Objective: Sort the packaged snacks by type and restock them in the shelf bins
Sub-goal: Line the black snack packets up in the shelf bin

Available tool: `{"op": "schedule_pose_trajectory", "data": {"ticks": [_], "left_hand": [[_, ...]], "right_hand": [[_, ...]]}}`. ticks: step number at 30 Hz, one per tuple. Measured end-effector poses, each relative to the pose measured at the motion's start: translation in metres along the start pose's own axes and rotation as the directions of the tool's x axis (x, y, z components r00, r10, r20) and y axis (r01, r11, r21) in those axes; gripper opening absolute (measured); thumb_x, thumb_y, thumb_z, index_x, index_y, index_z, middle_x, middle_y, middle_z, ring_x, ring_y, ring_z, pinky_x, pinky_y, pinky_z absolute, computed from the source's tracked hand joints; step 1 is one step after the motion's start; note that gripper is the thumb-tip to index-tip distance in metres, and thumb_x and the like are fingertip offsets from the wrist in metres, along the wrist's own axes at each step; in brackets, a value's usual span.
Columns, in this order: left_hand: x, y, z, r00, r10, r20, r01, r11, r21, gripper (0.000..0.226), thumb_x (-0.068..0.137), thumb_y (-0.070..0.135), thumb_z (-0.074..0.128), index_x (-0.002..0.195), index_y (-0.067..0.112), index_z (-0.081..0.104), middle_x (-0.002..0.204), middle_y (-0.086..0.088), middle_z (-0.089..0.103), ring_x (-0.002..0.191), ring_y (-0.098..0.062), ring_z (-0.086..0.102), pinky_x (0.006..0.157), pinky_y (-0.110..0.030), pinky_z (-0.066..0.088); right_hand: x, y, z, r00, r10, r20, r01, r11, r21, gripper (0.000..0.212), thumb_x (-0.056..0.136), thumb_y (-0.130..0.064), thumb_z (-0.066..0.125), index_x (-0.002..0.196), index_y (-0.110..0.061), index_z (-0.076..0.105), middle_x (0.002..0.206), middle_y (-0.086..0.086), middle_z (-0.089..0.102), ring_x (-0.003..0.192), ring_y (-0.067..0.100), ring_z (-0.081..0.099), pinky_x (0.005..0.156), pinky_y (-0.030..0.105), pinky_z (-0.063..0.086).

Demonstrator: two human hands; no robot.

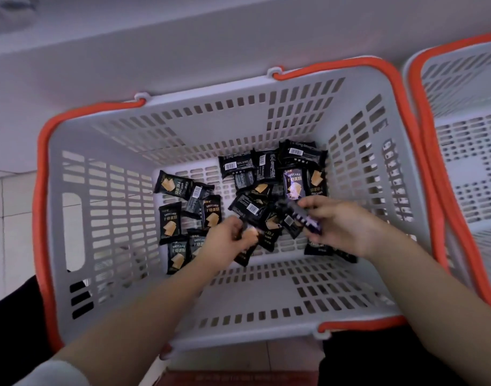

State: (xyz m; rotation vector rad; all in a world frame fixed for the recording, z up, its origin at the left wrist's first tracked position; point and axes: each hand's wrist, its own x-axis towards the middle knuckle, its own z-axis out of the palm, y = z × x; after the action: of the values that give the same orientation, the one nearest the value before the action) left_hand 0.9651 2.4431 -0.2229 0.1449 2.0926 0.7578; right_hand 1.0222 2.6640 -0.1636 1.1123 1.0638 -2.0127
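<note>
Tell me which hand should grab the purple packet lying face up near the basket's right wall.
Right. The right hand lies just below the purple packet, though it already grips purple packets. The left hand is farther off, holding an orange-print packet.

Even, soft indoor light, fairly bright, casts only faint shadows. Glare sits on a purple packet [294, 186] toward 2 o'clock of centre. Both hands are slightly motion-blurred. Wide-angle distortion bends the basket rim [41, 174] at 9 o'clock; corners are soft.

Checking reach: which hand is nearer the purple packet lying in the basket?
Right. The right hand sits just below the purple packet; the left hand is farther left.
</note>
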Motion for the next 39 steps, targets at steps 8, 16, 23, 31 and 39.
{"op": "schedule_pose_trajectory", "data": {"ticks": [8,16,23,31,39], "left_hand": [[0.012,0.040,-0.022,0.946,-0.243,0.217,0.315,0.516,-0.797,0.019,0.092,0.017,0.053,0.108,0.009,0.061,0.110,-0.009,0.065,0.103,-0.020,0.061,0.072,-0.030,0.049],[0.017,0.033,-0.017,0.967,-0.247,0.054,0.225,0.745,-0.628,0.010,0.088,0.014,0.061,0.098,0.012,0.060,0.080,0.003,0.065,0.064,-0.005,0.062,0.056,-0.019,0.048],[0.014,0.035,-0.004,0.963,-0.250,0.101,0.237,0.610,-0.756,0.006,0.091,0.011,0.056,0.094,0.011,0.061,0.092,-0.006,0.066,0.080,-0.013,0.065,0.066,-0.023,0.055],[0.003,0.045,0.030,0.958,-0.196,0.208,0.283,0.547,-0.788,0.012,0.091,0.019,0.056,0.102,0.015,0.058,0.110,-0.009,0.064,0.103,-0.020,0.062,0.092,-0.036,0.050],[0.012,0.047,0.025,0.997,-0.053,0.049,0.072,0.832,-0.550,0.032,0.081,0.005,0.067,0.099,0.030,0.059,0.104,0.009,0.064,0.090,-0.003,0.063,0.072,-0.012,0.048]], "right_hand": [[0.005,0.003,0.010,0.972,0.062,0.227,-0.148,0.910,0.387,0.059,0.080,-0.068,0.042,0.081,-0.012,0.060,0.059,-0.004,0.040,0.049,0.011,0.031,0.047,0.021,0.029],[0.014,0.006,0.013,0.992,-0.086,0.094,0.081,0.995,0.061,0.026,0.086,-0.040,0.053,0.097,-0.020,0.064,0.079,0.004,0.067,0.070,0.015,0.060,0.067,0.026,0.050],[0.024,0.013,0.023,0.987,-0.092,-0.129,0.090,0.996,-0.015,0.014,0.097,-0.019,0.048,0.093,-0.019,0.061,0.093,0.001,0.067,0.080,0.012,0.063,0.065,0.026,0.048],[0.029,0.021,0.025,0.981,0.015,-0.196,-0.003,0.998,0.057,0.017,0.094,-0.016,0.054,0.106,-0.005,0.054,0.106,0.014,0.063,0.092,0.024,0.063,0.069,0.031,0.055],[0.034,0.026,0.014,0.846,-0.474,-0.244,0.204,0.711,-0.673,0.081,0.079,-0.013,0.071,0.142,-0.018,0.021,0.131,0.010,0.047,0.115,0.020,0.051,0.093,0.033,0.046]]}}
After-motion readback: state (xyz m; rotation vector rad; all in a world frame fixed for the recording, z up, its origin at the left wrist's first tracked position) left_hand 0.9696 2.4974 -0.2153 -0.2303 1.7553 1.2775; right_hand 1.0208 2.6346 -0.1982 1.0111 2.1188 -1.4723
